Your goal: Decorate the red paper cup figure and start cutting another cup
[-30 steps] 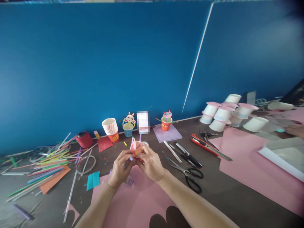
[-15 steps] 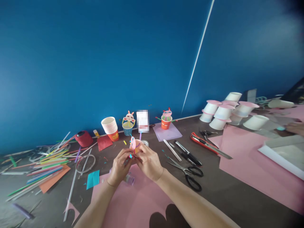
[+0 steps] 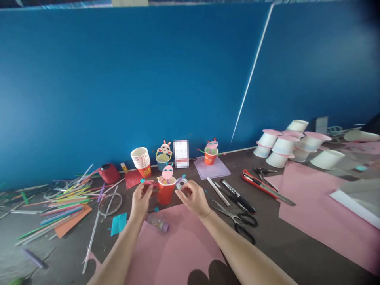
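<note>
A red paper cup (image 3: 165, 193) stands upright at the far edge of the pink sheet (image 3: 175, 245). Out of its top rises a pink paper face (image 3: 168, 171) with blue ears, and two thin arms with blue ends stretch sideways over the rim. My left hand (image 3: 141, 200) is just left of the cup, its fingertips by the reddish arm (image 3: 150, 183); whether they touch it I cannot tell. On the other side my right hand (image 3: 194, 200) is near the cup wall, fingers curved and apart, holding nothing. A glue stick (image 3: 158, 224) lies in front of the cup.
Scissors (image 3: 237, 217), pens (image 3: 237, 196) and a red utility knife (image 3: 267, 188) lie to the right. Loose straws (image 3: 65, 206) cover the left side. Stacked cups (image 3: 140, 159) and two finished-looking cup figures, one at right (image 3: 210, 156), stand along the blue wall.
Both hands have moved apart from the pink figure they were holding together. The red cup with the face now stands upright between them. The camera view has shifted slightly.
</note>
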A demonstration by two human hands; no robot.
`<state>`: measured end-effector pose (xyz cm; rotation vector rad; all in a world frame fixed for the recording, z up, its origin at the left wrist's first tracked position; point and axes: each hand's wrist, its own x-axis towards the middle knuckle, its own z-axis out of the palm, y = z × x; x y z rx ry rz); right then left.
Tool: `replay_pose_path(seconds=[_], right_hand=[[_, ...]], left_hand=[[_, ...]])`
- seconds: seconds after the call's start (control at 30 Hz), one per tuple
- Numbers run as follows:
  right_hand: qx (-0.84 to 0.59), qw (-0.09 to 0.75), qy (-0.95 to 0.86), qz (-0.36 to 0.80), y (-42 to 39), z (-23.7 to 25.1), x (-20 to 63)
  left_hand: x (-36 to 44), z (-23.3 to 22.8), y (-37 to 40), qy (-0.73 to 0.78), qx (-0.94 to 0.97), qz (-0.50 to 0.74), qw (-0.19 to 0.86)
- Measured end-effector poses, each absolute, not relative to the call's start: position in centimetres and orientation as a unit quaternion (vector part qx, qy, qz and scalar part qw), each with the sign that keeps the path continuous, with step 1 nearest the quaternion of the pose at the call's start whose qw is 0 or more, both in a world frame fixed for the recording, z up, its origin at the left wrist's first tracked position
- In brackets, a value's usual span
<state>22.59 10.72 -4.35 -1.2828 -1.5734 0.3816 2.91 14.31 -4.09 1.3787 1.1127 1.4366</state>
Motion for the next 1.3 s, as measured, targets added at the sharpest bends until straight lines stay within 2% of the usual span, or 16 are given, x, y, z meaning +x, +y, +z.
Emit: replay_pose_path(seconds=[0.13, 0.27, 0.4, 0.57, 0.87, 1.3], right_hand=[[-0.533, 0.498, -0.634, 0.259, 11.4, -5.2, 21.9], [-0.486, 0.509, -0.577, 0.414, 11.5, -5.0, 21.3], [-0.425, 0.562, -0.499, 0.504, 11.4, -4.6, 20.8], [-0.428, 0.614, -0.453, 0.484, 11.1, -4.4, 20.4], [-0.49, 0.594, -0.503, 0.392, 10.8, -3.8, 20.7], [-0.498, 0.582, -0.523, 0.375, 10.9, -4.3, 21.1]], left_hand=[[2.9, -4.3, 14.4, 0.437, 0.531, 0.58, 0.437], [3.1, -4.0, 14.1, 0.424, 0.523, 0.579, 0.459], [3.2, -3.9, 14.0, 0.427, 0.52, 0.58, 0.459], [3.1, -4.1, 14.0, 0.449, 0.57, 0.549, 0.415], [3.3, -3.0, 13.3, 0.457, 0.657, 0.5, 0.33], [3.3, -3.2, 13.3, 0.445, 0.616, 0.52, 0.389]])
